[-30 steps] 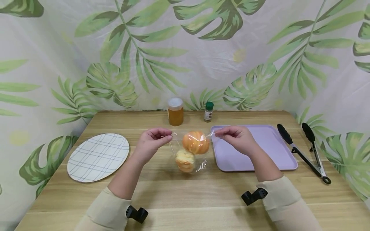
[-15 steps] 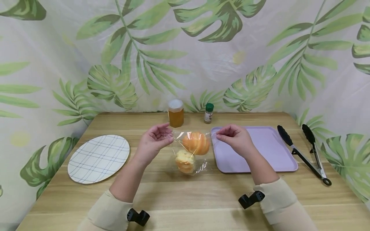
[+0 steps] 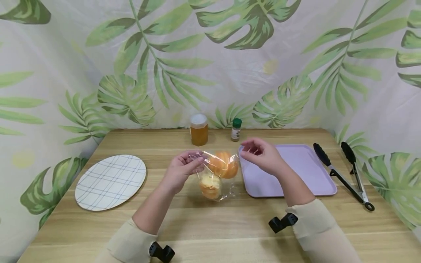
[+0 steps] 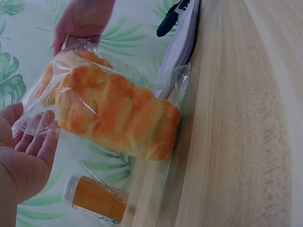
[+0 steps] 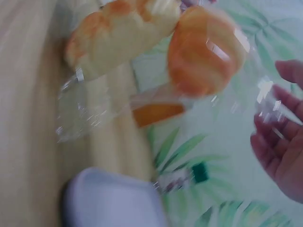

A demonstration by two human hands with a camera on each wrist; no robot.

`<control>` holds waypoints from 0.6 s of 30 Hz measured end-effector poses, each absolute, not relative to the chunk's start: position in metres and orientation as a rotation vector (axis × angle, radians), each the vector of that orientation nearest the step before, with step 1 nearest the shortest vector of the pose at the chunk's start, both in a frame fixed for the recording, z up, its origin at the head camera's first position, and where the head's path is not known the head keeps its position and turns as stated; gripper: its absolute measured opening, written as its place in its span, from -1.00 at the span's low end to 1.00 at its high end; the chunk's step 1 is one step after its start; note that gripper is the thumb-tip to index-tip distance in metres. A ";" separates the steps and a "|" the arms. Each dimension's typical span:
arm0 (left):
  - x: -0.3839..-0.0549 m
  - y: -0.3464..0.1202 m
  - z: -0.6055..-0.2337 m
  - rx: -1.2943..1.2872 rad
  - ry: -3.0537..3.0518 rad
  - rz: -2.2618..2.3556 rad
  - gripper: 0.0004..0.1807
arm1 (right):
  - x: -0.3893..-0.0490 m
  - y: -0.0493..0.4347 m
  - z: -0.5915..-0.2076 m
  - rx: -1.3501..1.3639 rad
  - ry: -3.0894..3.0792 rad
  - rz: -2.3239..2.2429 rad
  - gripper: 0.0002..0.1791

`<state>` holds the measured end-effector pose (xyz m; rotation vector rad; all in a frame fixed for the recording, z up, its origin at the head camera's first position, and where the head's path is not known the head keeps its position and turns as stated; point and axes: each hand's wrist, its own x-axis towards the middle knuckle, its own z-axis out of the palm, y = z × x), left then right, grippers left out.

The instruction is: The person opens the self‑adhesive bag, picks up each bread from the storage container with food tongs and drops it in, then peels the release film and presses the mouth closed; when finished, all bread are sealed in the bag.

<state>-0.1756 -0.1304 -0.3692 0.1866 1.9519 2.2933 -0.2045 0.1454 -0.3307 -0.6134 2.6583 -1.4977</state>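
Note:
A clear plastic bag (image 3: 227, 190) with bread in it hangs over the middle of the table. Inside are a round orange-brown bun (image 3: 225, 166) and a pale-sided, ridged loaf (image 3: 210, 185), whose browned top (image 4: 118, 111) faces the left wrist view. My left hand (image 3: 182, 170) holds the bag's upper left corner, thumb in front and fingers behind the film. Close to the upper right corner is my right hand (image 3: 263, 157), its thumb and fingers apart. In the right wrist view, film lies by the right hand's loosely bent fingers (image 5: 279, 137); whether they touch it I cannot tell.
A round checked plate or mat (image 3: 112, 182) lies at left. On the right are a lilac tray (image 3: 302, 171) and black-tipped tongs (image 3: 348, 182). At the back stand a honey-coloured jar (image 3: 198, 131) and a green-capped spice bottle (image 3: 235, 130), before a leaf-patterned cloth (image 3: 177, 73).
My left hand has moved right and now overlaps the bag's corner, gathering the film. The right hand's thumb and fingers have parted from their pinch on the other corner.

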 end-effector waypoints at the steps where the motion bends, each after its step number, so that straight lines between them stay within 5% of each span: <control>1: -0.175 -0.130 -0.369 0.199 1.959 2.294 -0.65 | -0.205 0.141 -0.325 -0.627 2.699 -1.413 -0.62; 9: -0.170 -0.123 -0.367 0.256 1.975 2.266 -0.64 | -0.209 0.089 -0.294 -0.799 2.718 -0.821 -0.39; 18: -0.168 -0.129 -0.373 0.264 1.977 2.295 -0.68 | -0.216 0.101 -0.302 -0.770 2.640 -0.838 -0.48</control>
